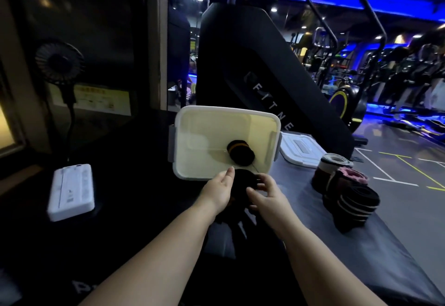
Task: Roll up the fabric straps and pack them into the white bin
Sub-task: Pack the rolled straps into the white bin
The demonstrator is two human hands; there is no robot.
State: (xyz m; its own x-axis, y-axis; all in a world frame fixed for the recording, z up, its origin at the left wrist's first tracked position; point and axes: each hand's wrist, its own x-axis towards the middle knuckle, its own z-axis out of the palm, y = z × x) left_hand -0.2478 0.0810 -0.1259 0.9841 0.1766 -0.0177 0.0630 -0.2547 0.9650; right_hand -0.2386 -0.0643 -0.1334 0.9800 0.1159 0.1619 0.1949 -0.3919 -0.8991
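A white bin [190, 125] stands open on the dark table, with one rolled black strap with orange stripes [240, 155] lying inside it. Just in front of the bin's near rim, both hands hold a black rolled strap [243, 183]. My left hand [218, 191] lies against its left side with fingers fairly straight. My right hand [267, 196] curls its fingers and thumb round the right side. The strap's loose tail [238, 228] hangs down toward me. To the right lies a pile of unrolled and folded straps [346, 192], dark red, pink and black.
The bin's white lid [299, 153] lies to the right behind the strap pile. A white flat device [71, 191] sits at the left, with a small black fan [59, 62] behind it. A black gym machine [252, 60] rises behind the bin.
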